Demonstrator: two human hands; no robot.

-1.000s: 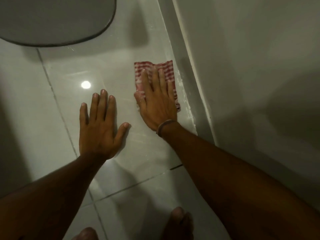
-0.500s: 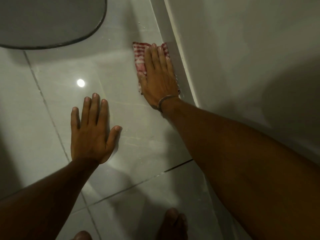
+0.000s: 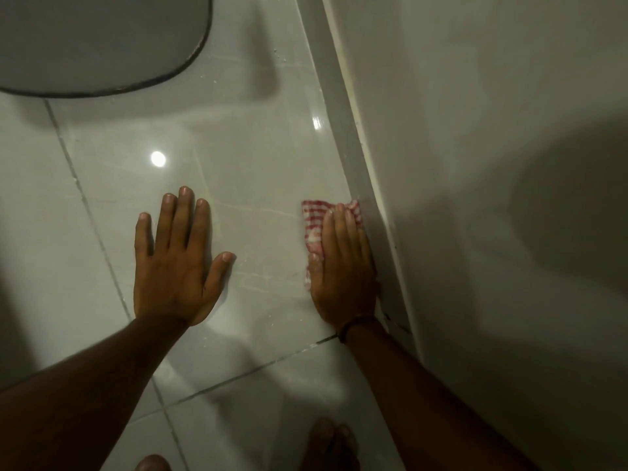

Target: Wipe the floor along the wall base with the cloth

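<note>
A red-and-white checked cloth (image 3: 314, 220) lies flat on the glossy pale floor tiles (image 3: 258, 171), right against the grey wall base (image 3: 343, 113). My right hand (image 3: 343, 266) presses flat on top of the cloth, fingers together and pointing away from me, its outer edge touching the wall base. Most of the cloth is hidden under the palm. My left hand (image 3: 176, 263) rests flat on the bare tile to the left, fingers spread, holding nothing.
A dark grey mat (image 3: 95, 42) with a rounded edge lies at the upper left. The white wall (image 3: 492, 164) rises on the right. Grout lines cross the floor. My toes (image 3: 331, 443) show at the bottom edge.
My right hand has dragged the cloth back toward me along the wall base, after reaching farther away half a second ago. My left hand has stayed planted on the tile.
</note>
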